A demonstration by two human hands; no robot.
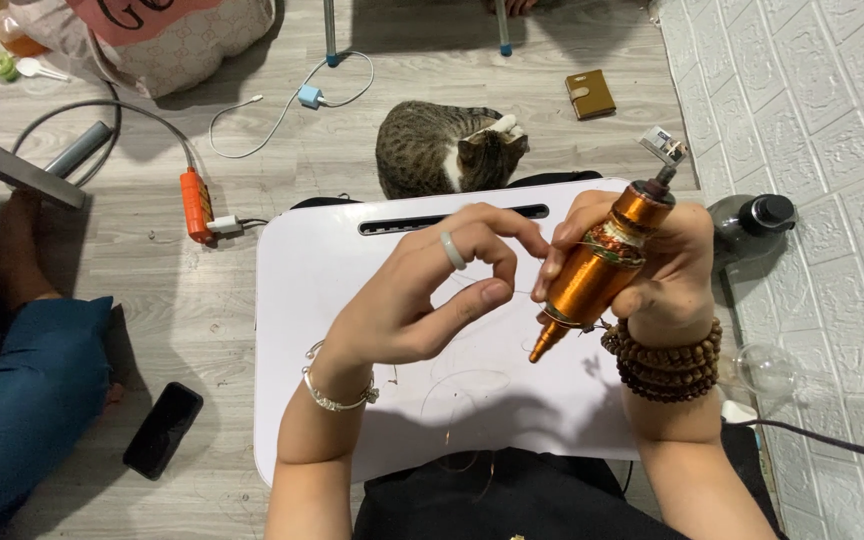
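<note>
At centre right of the frame, the right hand (657,270) grips a copper wire spool (602,265), orange and glossy, tilted with its pointed tip down-left above the white lap desk (302,300). The left hand (422,295) pinches a thin wire strand (512,291) leading to it.

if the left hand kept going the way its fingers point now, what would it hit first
The left hand has its fingers aimed rightward at the copper-wound spool held in the right hand. Going straight on, it would likely meet that spool first, though depth between them is hard to judge.
</note>
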